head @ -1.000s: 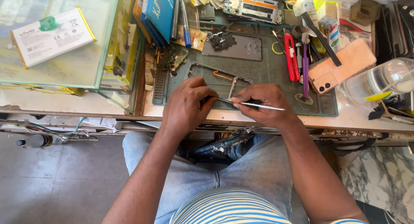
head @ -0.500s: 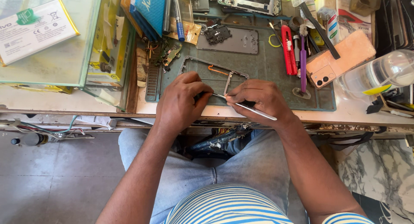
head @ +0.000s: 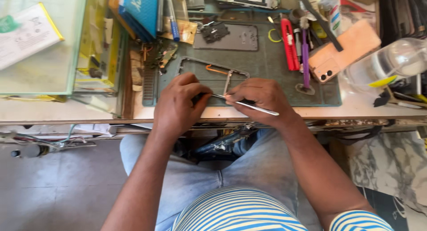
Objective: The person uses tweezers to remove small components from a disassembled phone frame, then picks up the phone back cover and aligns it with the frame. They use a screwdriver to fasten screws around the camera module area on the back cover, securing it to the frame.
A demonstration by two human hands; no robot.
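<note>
My left hand [head: 179, 104] presses down on the near part of an open phone frame [head: 209, 68] lying on a dark green work mat [head: 267, 62]. My right hand [head: 262, 97] is closed around a thin metal tool [head: 249, 105], whose tip points left and meets the fingers of my left hand. What lies under my left fingers is hidden. The frame's far edge and an orange flex strip [head: 215, 70] show just beyond both hands.
A dark phone back plate [head: 231, 37], a red tool [head: 290, 44], a purple tool [head: 305, 57], a peach phone case [head: 344, 51] and a clear bottle [head: 391, 62] lie around the mat. A glass display case [head: 49, 44] stands at the left. My knees are below the bench edge.
The view has shifted slightly. Both hands stay on the phone frame, and the tool's tip has moved closer to my left fingers.
</note>
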